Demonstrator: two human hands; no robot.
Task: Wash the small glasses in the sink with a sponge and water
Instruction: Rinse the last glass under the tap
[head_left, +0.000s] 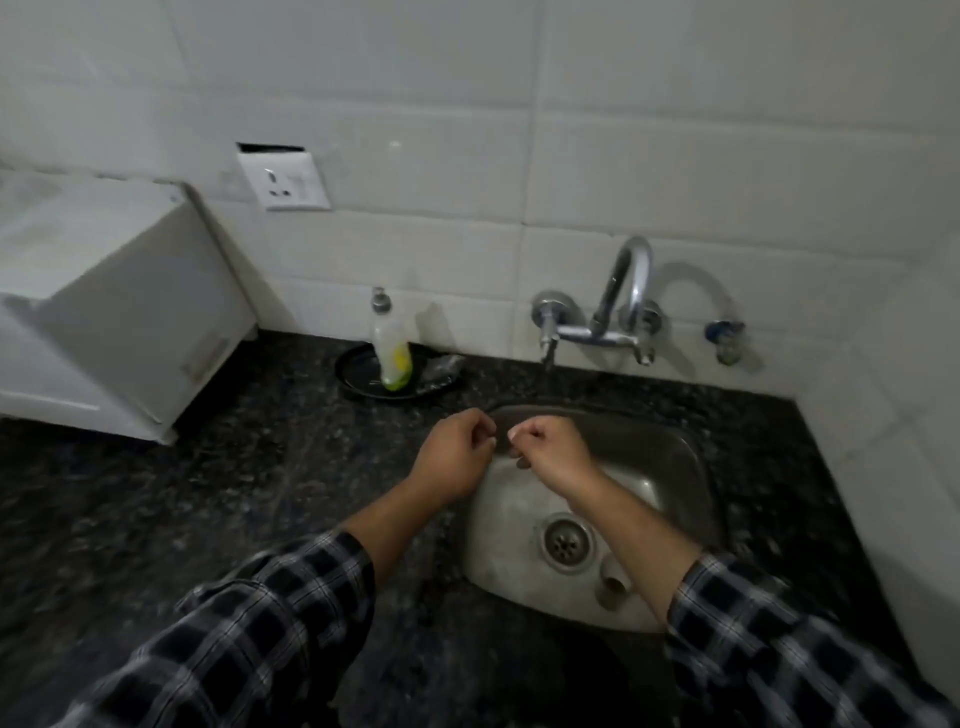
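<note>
Both hands were held close together over the far-left rim of the steel sink (654, 457), the left hand (457, 457) and right hand (550, 449) each with fingers curled in and nothing visible in their grasp. One small glass (615, 584) lay on its side in the basin just beside the drain (563, 543), apart from the hands. A dark scrubber (439, 371) sat beside a soap bottle (392, 353) on a black plate (353, 374) on the surface (208, 493).
</note>
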